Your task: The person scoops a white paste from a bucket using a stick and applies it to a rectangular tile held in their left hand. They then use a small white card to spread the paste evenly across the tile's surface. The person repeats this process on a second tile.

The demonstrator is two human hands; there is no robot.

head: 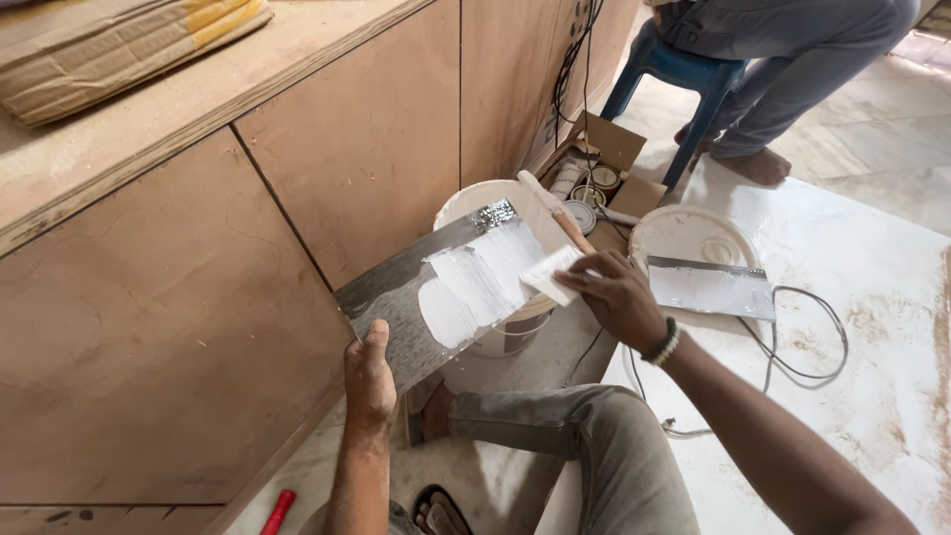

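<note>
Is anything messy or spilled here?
Nothing looks spilled. The white paste sits on the metal plate held by the left hand, where the right hand spreads it with a small scraper. The floor looks dusty and stained.

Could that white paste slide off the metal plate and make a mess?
It might. The left hand holds the metal plate tilted by its lower corner only, so the white putty could slip towards the bucket or the floor. The right hand pushes a small scraper at the plate's far end, which could twist the plate loose. A grey cable loops on the floor close by and could snag a foot.
</note>
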